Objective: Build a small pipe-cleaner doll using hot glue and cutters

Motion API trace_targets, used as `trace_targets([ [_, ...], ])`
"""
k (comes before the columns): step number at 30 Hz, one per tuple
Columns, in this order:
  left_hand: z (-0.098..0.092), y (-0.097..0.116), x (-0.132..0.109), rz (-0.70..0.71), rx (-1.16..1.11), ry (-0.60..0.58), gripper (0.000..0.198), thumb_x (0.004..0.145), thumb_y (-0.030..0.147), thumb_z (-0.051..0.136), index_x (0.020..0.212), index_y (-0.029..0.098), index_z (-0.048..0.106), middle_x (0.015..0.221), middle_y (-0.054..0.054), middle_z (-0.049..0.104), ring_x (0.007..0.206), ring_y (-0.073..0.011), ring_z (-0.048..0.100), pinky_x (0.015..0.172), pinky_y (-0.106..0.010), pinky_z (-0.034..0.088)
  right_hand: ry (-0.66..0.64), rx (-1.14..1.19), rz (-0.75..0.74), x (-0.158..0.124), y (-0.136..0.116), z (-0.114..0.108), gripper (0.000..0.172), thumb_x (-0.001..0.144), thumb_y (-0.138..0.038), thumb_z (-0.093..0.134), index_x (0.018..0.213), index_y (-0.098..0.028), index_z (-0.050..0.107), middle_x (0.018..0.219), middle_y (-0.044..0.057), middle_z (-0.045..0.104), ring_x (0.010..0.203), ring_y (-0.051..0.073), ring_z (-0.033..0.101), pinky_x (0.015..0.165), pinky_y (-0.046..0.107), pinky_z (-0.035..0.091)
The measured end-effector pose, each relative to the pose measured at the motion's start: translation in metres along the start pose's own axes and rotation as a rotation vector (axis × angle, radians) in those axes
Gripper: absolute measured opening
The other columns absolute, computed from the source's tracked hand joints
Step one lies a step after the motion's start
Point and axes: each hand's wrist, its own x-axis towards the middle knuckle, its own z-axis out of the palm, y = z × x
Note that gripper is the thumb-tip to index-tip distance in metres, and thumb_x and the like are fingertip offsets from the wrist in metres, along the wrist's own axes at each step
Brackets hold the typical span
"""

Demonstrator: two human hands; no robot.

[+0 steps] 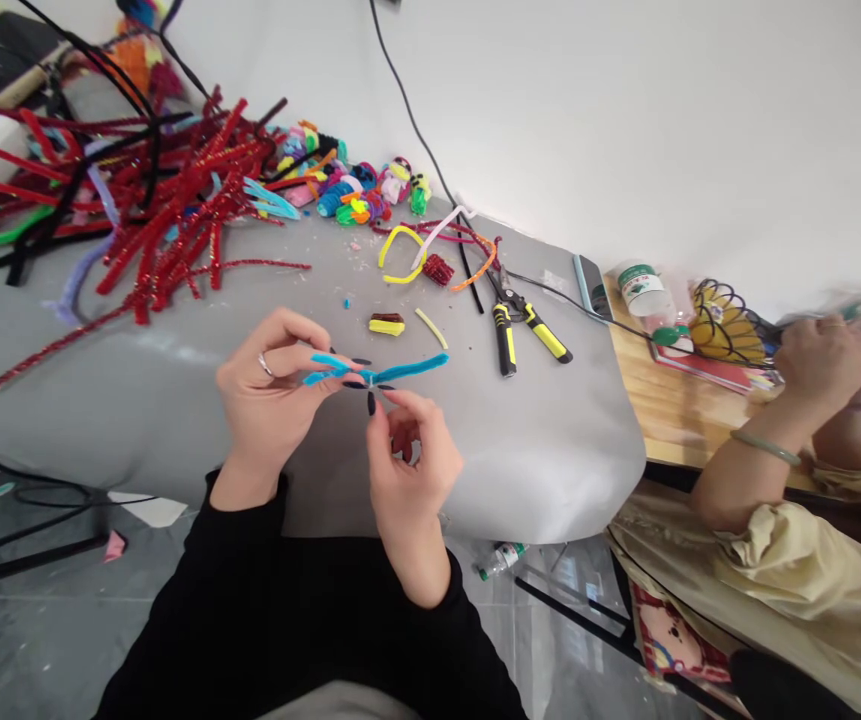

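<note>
Above the near part of the grey table (535,450), my left hand (272,390) pinches a bunch of blue pipe cleaners (415,368) between thumb and fingers. The blue strands stick out to both sides of a narrow middle, where a small pale tie or wire shows. My right hand (415,440) is closed, its thumb and forefinger pinched at that middle from below. Just beyond my hands lie a small yellow and brown pipe cleaner bundle (386,324) and a short pale yellow piece (431,328). Yellow-and-black pliers (524,320) rest to the right with their handles apart.
Red glittery pipe cleaners (190,210) are heaped at the left, with colourful pipe cleaner figures (359,190) behind. A black cable (419,125) crosses the back. At right, a co-worker's hands (824,365) are over a wooden table (644,370) with a jar (640,290).
</note>
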Motion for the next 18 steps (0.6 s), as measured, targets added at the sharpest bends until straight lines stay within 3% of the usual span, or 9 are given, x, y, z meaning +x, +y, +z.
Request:
trace_targets([
  [6,0.0022,0.0009,0.0000,0.073,-0.038,-0.008,0.011,0.085,0.048,0.092,0.082,0.040,0.085,0.079,-0.001,0.063,0.066,-0.0176,0.060,0.050,-0.035,0.048,0.026,-0.004,-0.008,0.0007,0.0003,0.0055,0.015,0.104,-0.015,0.059,0.108,-0.026,0.068,0.070,-0.005,0.063,0.055,0.011,0.055,0.054,0.025,0.050],
  [18,0.0000,-0.0029,-0.0022,0.161,0.018,0.040,0.006,0.087,0.036,0.092,0.087,0.035,0.086,0.081,0.000,0.065,0.066,-0.0154,0.060,0.049,-0.034,0.049,-0.030,0.042,0.022,-0.0032,-0.0014,0.0039,0.012,0.104,-0.016,0.059,0.104,-0.025,0.067,0.068,-0.006,0.058,0.055,0.010,0.051,0.052,0.023,0.045],
])
